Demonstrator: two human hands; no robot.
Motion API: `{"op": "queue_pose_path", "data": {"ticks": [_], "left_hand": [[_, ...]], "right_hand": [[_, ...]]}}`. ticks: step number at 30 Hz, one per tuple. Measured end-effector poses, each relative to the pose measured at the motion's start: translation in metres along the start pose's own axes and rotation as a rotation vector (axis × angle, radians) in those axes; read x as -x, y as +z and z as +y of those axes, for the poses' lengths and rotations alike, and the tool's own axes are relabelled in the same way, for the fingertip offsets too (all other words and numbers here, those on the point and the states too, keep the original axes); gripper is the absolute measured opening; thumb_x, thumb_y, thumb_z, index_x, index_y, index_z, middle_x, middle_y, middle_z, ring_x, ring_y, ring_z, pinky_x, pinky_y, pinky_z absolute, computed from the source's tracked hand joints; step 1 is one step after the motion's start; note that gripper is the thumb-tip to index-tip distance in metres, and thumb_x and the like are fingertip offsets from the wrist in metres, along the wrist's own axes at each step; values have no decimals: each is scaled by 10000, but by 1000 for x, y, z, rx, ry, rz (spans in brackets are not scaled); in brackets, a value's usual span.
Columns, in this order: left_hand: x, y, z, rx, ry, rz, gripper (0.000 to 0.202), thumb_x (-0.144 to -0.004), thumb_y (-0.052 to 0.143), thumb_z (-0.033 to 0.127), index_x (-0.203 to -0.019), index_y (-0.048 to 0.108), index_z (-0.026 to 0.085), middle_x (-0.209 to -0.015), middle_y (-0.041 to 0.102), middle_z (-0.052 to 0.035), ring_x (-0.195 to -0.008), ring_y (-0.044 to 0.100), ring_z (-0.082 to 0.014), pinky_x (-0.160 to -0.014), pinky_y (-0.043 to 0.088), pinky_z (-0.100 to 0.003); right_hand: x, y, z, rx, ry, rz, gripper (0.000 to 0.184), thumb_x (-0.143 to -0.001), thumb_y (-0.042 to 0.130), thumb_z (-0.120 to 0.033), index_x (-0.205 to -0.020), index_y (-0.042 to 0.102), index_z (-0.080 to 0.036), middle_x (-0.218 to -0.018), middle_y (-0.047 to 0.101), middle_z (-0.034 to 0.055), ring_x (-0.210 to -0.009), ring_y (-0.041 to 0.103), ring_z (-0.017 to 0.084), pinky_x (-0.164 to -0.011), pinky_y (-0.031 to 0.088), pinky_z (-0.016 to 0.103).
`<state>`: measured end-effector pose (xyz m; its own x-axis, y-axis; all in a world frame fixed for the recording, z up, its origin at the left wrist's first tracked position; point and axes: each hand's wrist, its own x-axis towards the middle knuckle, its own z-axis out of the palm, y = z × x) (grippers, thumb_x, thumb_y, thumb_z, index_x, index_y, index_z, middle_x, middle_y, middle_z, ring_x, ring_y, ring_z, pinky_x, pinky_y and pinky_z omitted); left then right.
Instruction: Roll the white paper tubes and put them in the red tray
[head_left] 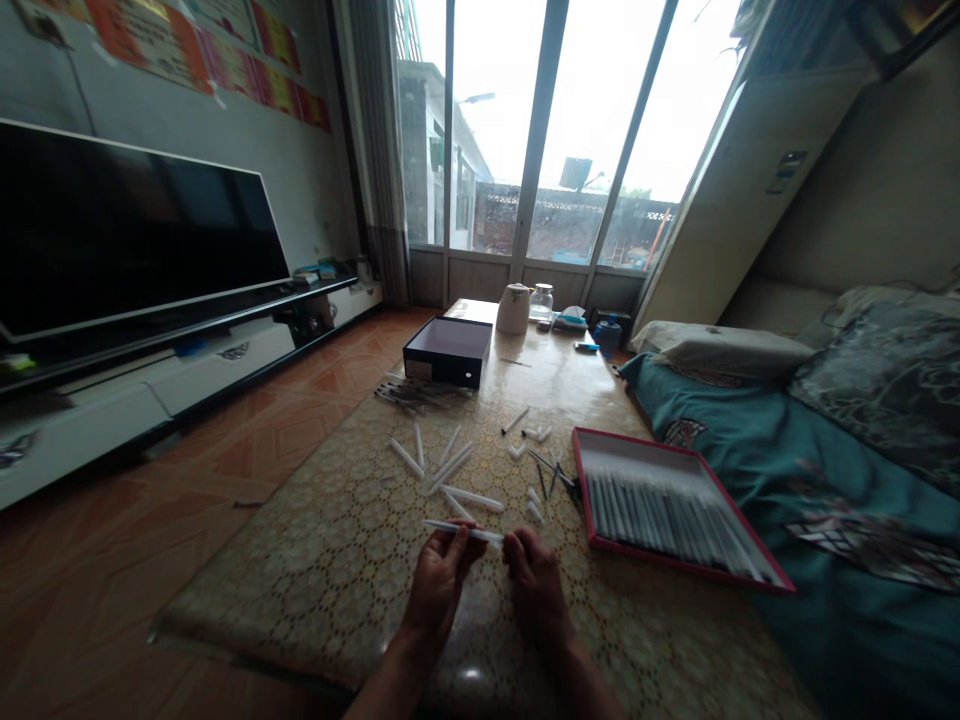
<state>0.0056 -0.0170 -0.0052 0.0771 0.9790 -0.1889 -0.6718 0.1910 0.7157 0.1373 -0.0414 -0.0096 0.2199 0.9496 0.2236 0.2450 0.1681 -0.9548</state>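
Observation:
A slim white pen (480,535) lies level above the near part of the table, its tapered tip pointing left. My left hand (442,565) pinches it around the middle between thumb and fingers. At the pen's right end, my right hand (534,570) has its fingers closed; they hide that end. Just beyond my hands are loose white pen barrels (474,499), scattered in several directions. Short white caps (534,505) lie past my right hand, with thin dark refills (551,475) near them.
To the right, a red-rimmed tray (686,574) holds a row of many pens. A dark open box (442,375) stands farther back, thin dark sticks (405,393) beside it. A kettle (514,310), a glass jar (541,302) and a tissue pack (571,317) occupy the table's far end.

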Motion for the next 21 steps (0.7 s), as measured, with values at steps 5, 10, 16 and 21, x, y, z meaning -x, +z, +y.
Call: {"op": "queue_pose_path", "data": {"ticks": [5, 10, 16, 21], "left_hand": [[-1, -1, 0, 25, -2, 33, 216, -662, 736, 237, -824, 641, 129, -786, 692, -48, -748, 659, -151, -732, 527, -256], [-1, -1, -1, 12, 5, 24, 215, -678, 724, 257, -830, 640, 130, -788, 692, -47, -735, 656, -142, -717, 529, -244], [-2, -4, -3, 49, -10, 20, 221, -658, 741, 237, -830, 645, 137, -804, 690, -44, -749, 658, -150, -721, 534, -260], [-4, -4, -5, 43, -9, 23, 205, -680, 725, 241, -833, 636, 137, -796, 692, -39, -744, 656, -137, -721, 530, -241]], "right_hand": [[2, 1, -7, 48, -39, -22, 236, -885, 410, -390, -861, 538, -193, -685, 549, -15, -584, 504, 121, -565, 385, 216], [3, 4, -3, 111, -91, -14, 181, -889, 416, -348, -837, 506, -199, -715, 536, -9, -645, 498, 131, -594, 380, 219], [4, 4, 1, 236, -135, 17, 295, -922, 330, -353, -715, 483, -208, -690, 514, -6, -645, 480, 135, -612, 360, 231], [2, 4, -2, 225, -108, 11, 175, -902, 382, -336, -871, 502, -213, -733, 551, -5, -658, 512, 140, -617, 376, 229]]}}
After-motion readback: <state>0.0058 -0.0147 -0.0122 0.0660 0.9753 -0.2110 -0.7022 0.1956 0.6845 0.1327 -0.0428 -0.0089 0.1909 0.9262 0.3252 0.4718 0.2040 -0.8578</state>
